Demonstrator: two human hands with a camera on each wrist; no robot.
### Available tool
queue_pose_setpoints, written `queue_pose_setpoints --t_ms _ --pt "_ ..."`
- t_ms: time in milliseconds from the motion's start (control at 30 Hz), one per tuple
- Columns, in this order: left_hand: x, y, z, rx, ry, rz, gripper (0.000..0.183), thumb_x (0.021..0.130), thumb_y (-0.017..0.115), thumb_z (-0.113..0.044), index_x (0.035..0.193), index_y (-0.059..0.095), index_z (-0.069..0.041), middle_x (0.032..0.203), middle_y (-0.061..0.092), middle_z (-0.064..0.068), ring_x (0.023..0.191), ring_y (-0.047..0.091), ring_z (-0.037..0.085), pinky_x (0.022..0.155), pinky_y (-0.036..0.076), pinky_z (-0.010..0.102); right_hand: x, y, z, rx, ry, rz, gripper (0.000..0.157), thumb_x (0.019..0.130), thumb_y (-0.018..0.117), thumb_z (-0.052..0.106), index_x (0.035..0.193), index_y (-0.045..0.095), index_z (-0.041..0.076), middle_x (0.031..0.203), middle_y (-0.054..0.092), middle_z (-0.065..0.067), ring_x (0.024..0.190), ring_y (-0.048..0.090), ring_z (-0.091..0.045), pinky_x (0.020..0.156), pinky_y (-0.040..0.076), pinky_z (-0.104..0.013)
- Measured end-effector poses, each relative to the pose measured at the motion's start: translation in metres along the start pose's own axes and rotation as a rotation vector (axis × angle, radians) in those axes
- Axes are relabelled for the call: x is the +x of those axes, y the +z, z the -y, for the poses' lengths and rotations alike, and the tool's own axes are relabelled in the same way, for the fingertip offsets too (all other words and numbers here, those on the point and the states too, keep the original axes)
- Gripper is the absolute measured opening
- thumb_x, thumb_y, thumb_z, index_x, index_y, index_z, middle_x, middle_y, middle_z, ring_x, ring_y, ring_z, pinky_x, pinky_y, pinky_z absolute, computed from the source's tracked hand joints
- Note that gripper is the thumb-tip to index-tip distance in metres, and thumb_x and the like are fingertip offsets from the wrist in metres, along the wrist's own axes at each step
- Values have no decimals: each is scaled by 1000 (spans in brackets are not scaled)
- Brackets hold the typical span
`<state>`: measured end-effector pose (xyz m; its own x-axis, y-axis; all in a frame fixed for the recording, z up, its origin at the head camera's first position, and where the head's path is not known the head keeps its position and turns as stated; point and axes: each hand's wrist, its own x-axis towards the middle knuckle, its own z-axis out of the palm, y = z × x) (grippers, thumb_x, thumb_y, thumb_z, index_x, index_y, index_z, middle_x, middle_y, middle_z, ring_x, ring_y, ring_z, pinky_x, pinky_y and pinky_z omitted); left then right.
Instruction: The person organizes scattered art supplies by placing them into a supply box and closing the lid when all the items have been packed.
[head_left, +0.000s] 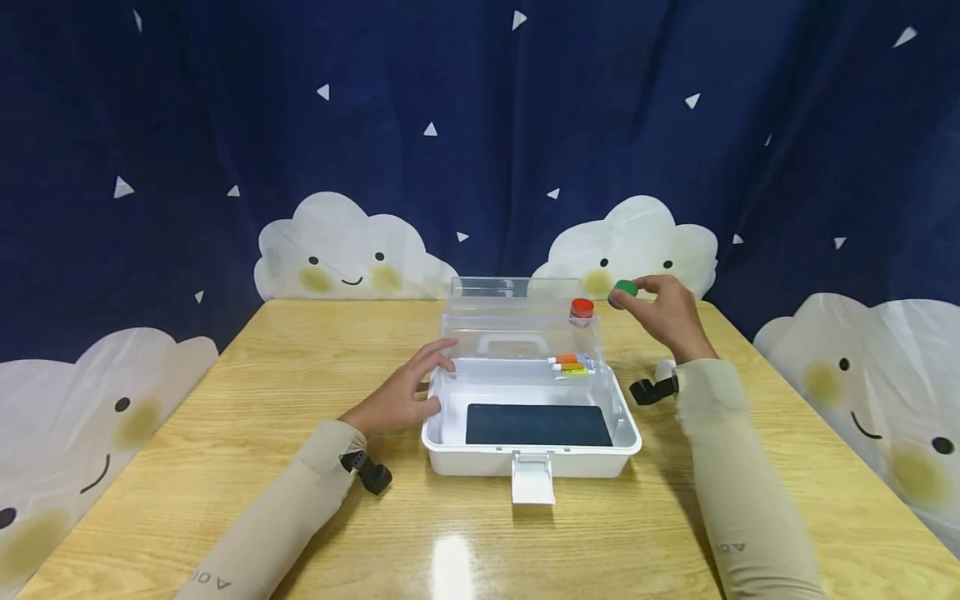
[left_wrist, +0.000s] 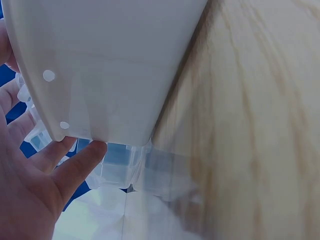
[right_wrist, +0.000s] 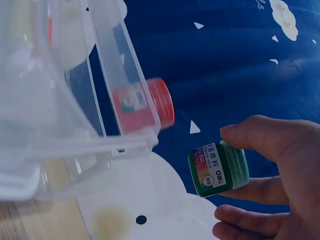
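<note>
My right hand (head_left: 667, 315) pinches a small green-lidded paint jar (right_wrist: 217, 169) between thumb and fingers, in the air to the right of the raised trays. A red-lidded paint jar (head_left: 582, 310) sits at the right end of an upper clear tray (right_wrist: 122, 65). The white storage box (head_left: 480, 461) stands with its lid up and its clear trays fanned out. At the box's left side, my left hand (head_left: 397, 398) grips the edge, thumb over the rim. In the left wrist view, two of its fingers (left_wrist: 82, 162) lie against the box's end corner.
A dark flat panel (head_left: 538, 425) lies on the box floor. Several orange and yellow tubes (head_left: 570, 365) rest in the lower tray. The white latch (head_left: 532, 479) hangs down in front. Behind the wooden table (head_left: 315, 350) hangs a dark blue curtain (head_left: 480, 150) with clouds.
</note>
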<state>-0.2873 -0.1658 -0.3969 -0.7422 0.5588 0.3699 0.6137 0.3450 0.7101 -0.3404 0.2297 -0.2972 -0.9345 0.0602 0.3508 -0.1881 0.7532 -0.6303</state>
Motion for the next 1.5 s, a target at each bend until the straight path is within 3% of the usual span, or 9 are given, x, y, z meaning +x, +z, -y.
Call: queue_pose_setpoints --t_ms 100,267,433,633,900,967,1167,1300,1500 --pt "0 0 -6 2 8 -2 42 68 56 -1 107 49 -18 148 17 -7 133 21 31 89 43 50 0 2 5 17 -16 -2 51 74 62 54 95 63 8 120 51 -12 116 41 -31 93 35 -54" --pt "-2 -4 -29 -20 3 8 41 69 54 3 109 49 -7 147 17 0 132 19 36 90 40 55 3 6 14 37 -22 1 54 73 63 57 98 63 9 122 50 -11 114 43 -29 91 38 -51" --pt "-4 -8 -42 -18 -6 19 42 71 54 6 112 48 -2 148 18 7 133 18 36 91 39 55 8 10 26 75 -9 61 62 71 62 60 107 59 9 129 45 -11 117 40 -30 93 38 -52" --pt "-6 -8 -41 -41 6 20 46 74 54 8 118 44 -1 148 17 6 133 19 33 92 39 53 12 16 39 131 -8 163 63 72 62 59 112 59 10 129 45 -9 121 36 -29 94 35 -55" --pt "-6 -8 -39 -37 -20 -12 52 75 55 7 123 39 -5 148 19 2 129 28 34 90 40 54 17 28 52 136 -42 205 55 72 66 54 107 62 11 120 51 -7 116 40 -26 92 39 -50" --pt "-5 -6 -28 -32 -5 -14 53 74 55 5 123 39 -7 148 18 1 129 28 35 88 42 55 17 31 53 125 -42 222 53 73 66 52 107 62 11 120 52 -7 116 40 -26 91 39 -50" --pt "-1 -1 -1 -9 -19 -8 54 75 56 -2 122 38 -22 149 16 -7 130 27 24 91 42 49 18 39 55 83 -66 267 50 74 66 49 106 63 11 123 51 -9 117 40 -28 91 40 -51" --pt "-2 -2 -3 -1 -37 -3 55 75 56 -3 123 38 -21 149 14 -6 131 26 27 90 42 51 19 43 56 49 -75 281 46 75 65 47 104 64 12 124 51 -8 117 41 -27 90 42 -48" --pt "-6 -5 -31 -28 -57 1 51 76 55 4 122 39 -10 148 17 -6 130 27 31 91 40 54 19 49 57 48 -38 323 42 76 65 48 100 65 14 131 45 -7 118 41 -29 82 50 -43"
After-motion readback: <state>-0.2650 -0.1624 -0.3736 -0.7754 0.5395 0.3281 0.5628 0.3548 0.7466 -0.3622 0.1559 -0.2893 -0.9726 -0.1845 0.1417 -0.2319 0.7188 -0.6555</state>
